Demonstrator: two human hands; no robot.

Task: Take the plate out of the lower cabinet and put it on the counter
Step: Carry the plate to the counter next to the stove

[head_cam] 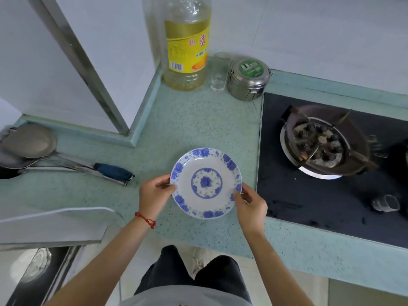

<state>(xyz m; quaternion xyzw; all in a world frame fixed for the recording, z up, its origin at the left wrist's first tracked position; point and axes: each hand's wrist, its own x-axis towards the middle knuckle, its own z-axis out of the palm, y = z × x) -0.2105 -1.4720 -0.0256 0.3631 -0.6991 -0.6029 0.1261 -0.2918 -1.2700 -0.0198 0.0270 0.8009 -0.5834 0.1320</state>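
The plate [206, 183], judged rigid, glazed, slippery and breakable, was pinched at opposite rims by the left hand [154, 193] and right hand [250, 206] above the counter [194, 124].

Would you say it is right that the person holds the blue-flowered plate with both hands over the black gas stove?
Not quite. In the head view the left hand and right hand do hold the plate, but over the green counter, left of the stove.
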